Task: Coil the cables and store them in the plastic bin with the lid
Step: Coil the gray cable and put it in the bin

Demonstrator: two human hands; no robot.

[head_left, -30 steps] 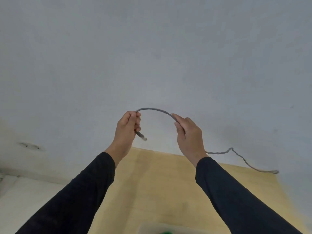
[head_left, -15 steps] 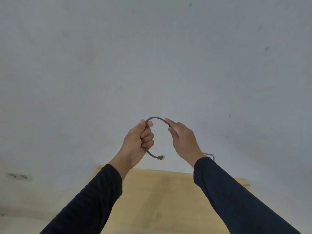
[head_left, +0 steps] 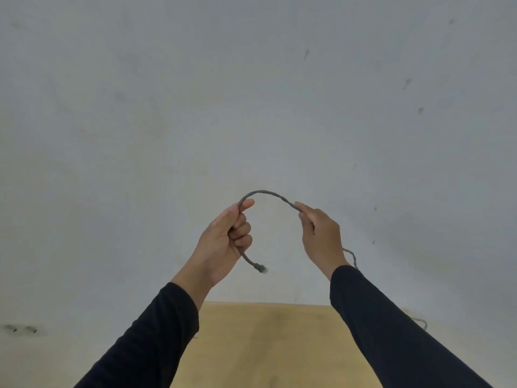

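A thin grey cable (head_left: 265, 192) arches in the air between both hands, held up in front of a pale wall. My left hand (head_left: 225, 242) is fisted around it, and the cable's plug end (head_left: 260, 268) dangles just below that fist. My right hand (head_left: 320, 233) pinches the cable at the arch's right end. The rest of the cable trails down behind my right wrist (head_left: 353, 257) and shows again low at the right (head_left: 421, 322). The plastic bin and its lid are out of view.
A light wooden tabletop (head_left: 268, 345) lies below my arms, its far edge against the pale grey wall (head_left: 251, 93). Dark sleeves cover both forearms. A dark smudge (head_left: 21, 329) marks the wall at the lower left.
My hands have moved apart from half a second ago, widening the cable arch. The view has tilted, so less of the table shows than a second ago. Both grips on the cable stay.
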